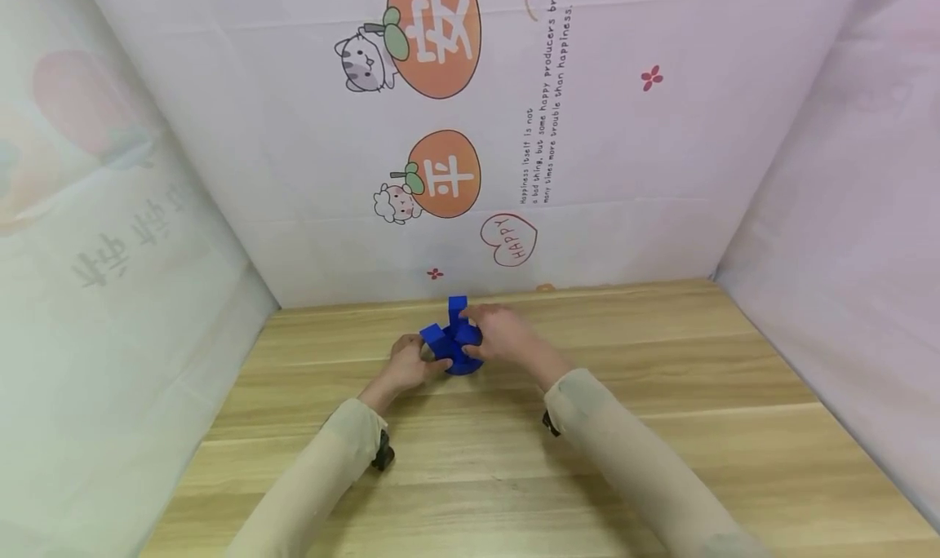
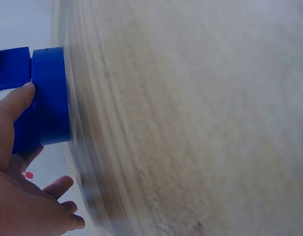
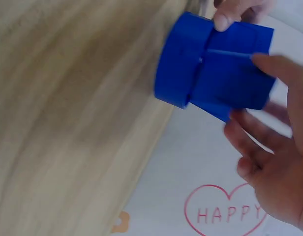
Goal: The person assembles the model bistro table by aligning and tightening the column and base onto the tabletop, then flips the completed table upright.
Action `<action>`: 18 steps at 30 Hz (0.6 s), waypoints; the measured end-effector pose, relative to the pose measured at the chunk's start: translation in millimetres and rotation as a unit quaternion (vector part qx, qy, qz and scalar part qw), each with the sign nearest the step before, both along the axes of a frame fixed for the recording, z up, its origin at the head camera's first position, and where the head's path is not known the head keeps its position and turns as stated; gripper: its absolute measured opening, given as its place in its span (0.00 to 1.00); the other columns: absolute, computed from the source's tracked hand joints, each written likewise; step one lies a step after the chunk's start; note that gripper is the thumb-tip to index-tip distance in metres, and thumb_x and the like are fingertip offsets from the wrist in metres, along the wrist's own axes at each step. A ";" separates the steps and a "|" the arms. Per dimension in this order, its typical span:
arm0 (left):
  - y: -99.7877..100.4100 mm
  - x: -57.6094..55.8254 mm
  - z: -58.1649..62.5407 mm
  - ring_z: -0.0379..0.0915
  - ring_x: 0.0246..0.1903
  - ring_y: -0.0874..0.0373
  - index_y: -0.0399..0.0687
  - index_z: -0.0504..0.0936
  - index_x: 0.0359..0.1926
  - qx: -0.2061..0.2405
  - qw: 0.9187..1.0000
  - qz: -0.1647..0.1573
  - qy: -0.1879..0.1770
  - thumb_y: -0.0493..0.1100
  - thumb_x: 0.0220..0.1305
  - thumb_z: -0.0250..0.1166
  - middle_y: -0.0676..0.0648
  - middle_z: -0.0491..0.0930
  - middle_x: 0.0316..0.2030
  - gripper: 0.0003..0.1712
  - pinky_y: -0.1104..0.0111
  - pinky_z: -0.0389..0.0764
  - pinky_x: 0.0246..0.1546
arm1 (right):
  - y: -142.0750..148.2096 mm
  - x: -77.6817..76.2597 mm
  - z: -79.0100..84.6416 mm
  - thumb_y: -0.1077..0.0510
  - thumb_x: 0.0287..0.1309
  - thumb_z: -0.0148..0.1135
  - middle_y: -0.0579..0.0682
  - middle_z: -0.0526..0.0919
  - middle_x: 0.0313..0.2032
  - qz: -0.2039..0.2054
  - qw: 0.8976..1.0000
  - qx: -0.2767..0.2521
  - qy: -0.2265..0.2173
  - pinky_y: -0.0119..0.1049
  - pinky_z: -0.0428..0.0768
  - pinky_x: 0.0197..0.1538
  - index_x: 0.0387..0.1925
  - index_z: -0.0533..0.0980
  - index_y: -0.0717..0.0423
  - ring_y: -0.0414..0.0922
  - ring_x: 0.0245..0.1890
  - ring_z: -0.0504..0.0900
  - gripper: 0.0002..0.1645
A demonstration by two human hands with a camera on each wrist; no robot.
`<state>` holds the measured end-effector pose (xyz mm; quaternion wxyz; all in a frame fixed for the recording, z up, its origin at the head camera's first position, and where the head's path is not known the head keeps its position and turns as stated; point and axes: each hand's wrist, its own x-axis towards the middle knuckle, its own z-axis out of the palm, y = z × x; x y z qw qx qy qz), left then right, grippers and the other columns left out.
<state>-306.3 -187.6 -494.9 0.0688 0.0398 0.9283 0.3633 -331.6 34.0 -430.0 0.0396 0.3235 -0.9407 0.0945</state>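
A blue object with a round base (image 1: 464,368) and blocks standing up from it sits on the wooden table near the back wall. From its left side my left hand (image 1: 411,364) grips it, thumb at the front by the base and fingers round behind. The left wrist view shows that thumb against the blue base (image 2: 50,96), with the lower fingers spread loosely. On the right, my right hand (image 1: 503,334) pinches a blue block (image 3: 232,78) on top of the base between thumb and fingers. The right palm partly covers the object in the head view.
A white printed cloth wall (image 1: 602,215) rises right behind the object, with pale cloth sides at left and right. The wooden table (image 1: 470,476) stretches forward under both forearms. Dark straps show at both wrists.
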 end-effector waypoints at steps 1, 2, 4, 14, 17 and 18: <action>0.1 0.1 0.4 0.41 0.76 0.34 0.36 0.57 0.76 0.003 1.000 0.000 0.000 0.60 0.63 0.68 0.32 0.55 0.74 0.52 0.41 0.53 0.74 | 0.0 -0.2 0.0 0.42 0.56 0.70 0.56 0.84 0.54 0.010 1.000 0.010 0.000 0.47 0.80 0.58 0.63 0.74 0.51 0.52 0.53 0.83 0.36; 0.2 0.2 1.0 0.41 0.76 0.34 0.36 0.57 0.76 0.006 1.000 0.001 -0.001 0.60 0.63 0.68 0.32 0.55 0.74 0.52 0.41 0.53 0.74 | 0.1 -0.7 0.3 0.44 0.55 0.71 0.57 0.82 0.57 0.021 1.000 0.017 -0.002 0.50 0.78 0.62 0.67 0.72 0.48 0.53 0.57 0.82 0.39; 0.1 0.2 2.0 0.41 0.76 0.34 0.37 0.57 0.76 0.009 1.000 0.003 0.001 0.59 0.63 0.68 0.33 0.54 0.74 0.51 0.40 0.53 0.74 | 0.6 -1.8 2.0 0.46 0.54 0.71 0.57 0.81 0.59 0.036 0.999 0.030 -0.007 0.52 0.76 0.63 0.68 0.71 0.46 0.54 0.58 0.80 0.39; 0.7 -1.2 0.4 0.44 0.75 0.35 0.38 0.59 0.75 0.006 1.000 0.004 0.001 0.61 0.62 0.68 0.33 0.58 0.72 0.51 0.42 0.55 0.73 | -3.1 -7.0 5.9 0.44 0.57 0.71 0.57 0.84 0.55 0.024 0.998 0.002 -0.051 0.46 0.81 0.59 0.60 0.78 0.58 0.53 0.54 0.83 0.33; 0.4 -0.7 -0.6 0.44 0.75 0.35 0.37 0.59 0.75 0.006 1.000 0.005 -0.004 0.61 0.62 0.68 0.34 0.59 0.72 0.51 0.42 0.55 0.73 | -2.5 -8.6 5.2 0.45 0.54 0.73 0.55 0.83 0.57 0.040 0.998 0.013 -0.050 0.45 0.81 0.59 0.62 0.76 0.54 0.52 0.54 0.83 0.36; 0.1 -0.5 -0.7 0.44 0.75 0.35 0.37 0.59 0.75 0.006 1.000 0.005 -0.004 0.60 0.62 0.68 0.34 0.58 0.72 0.51 0.42 0.55 0.73 | -1.8 -9.2 5.3 0.47 0.53 0.73 0.54 0.83 0.58 0.049 0.997 0.018 -0.049 0.45 0.80 0.59 0.63 0.76 0.53 0.51 0.55 0.83 0.36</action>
